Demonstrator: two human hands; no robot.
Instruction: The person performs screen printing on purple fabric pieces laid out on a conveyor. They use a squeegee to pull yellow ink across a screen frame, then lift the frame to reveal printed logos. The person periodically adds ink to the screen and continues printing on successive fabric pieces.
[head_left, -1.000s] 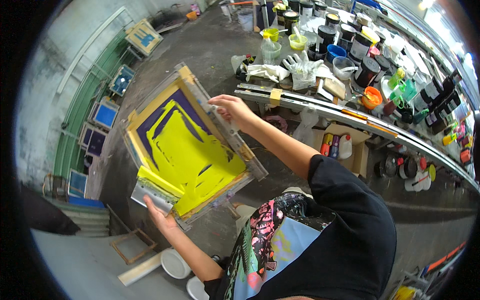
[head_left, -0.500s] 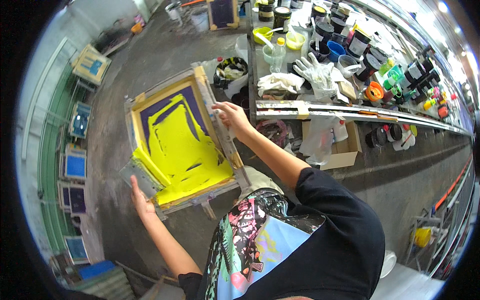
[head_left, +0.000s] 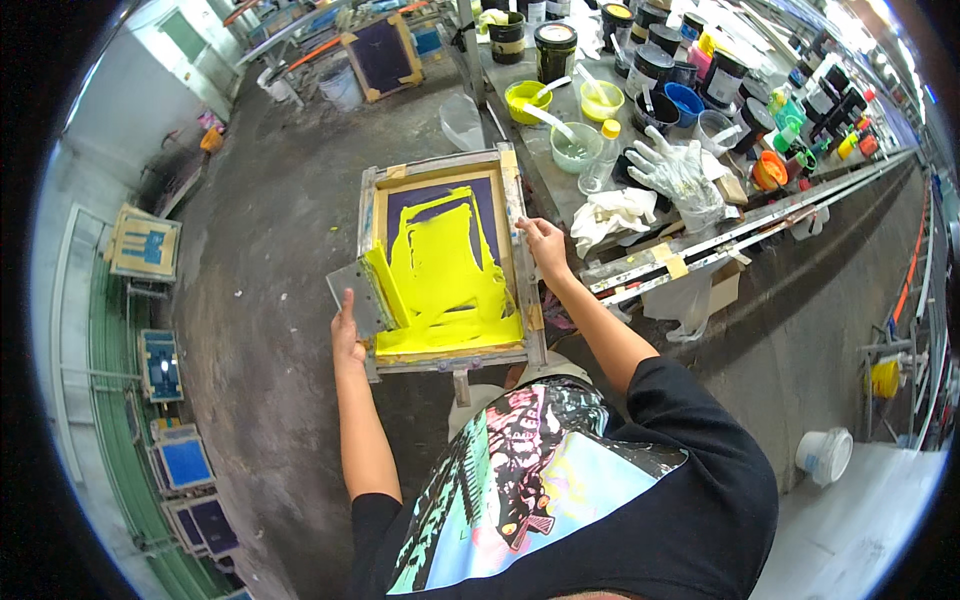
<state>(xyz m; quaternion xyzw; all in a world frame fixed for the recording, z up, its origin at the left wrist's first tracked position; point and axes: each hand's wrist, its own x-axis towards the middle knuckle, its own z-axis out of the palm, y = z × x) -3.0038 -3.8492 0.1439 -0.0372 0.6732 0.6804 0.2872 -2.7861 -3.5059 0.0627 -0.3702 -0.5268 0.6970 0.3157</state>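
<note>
A screen printing frame [head_left: 369,215] is held level in front of me, its purple mesh largely covered with bright yellow ink [head_left: 440,265]. Across the frame's left edge lies a squeegee with a grey metal holder [head_left: 358,296], its blade side coated in yellow. My left hand [head_left: 347,338] is closed at the lower left, thumb over the squeegee's holder; its other fingers are hidden below. My right hand [head_left: 543,246] grips the right side of the frame, with its fingertips on the rim.
A worktable [head_left: 545,190] on the right carries white gloves [head_left: 675,180], ink tubs [head_left: 555,52], bowls and a clear bottle [head_left: 601,160]. Other screens [head_left: 145,243] lean along the left wall. Another screen [head_left: 384,56] stands upright ahead, near a white bucket [head_left: 344,90].
My view has turned, and the frame now sits further right in the picture and straighter. Both hands keep their hold, and the squeegee stays on the frame's left edge.
</note>
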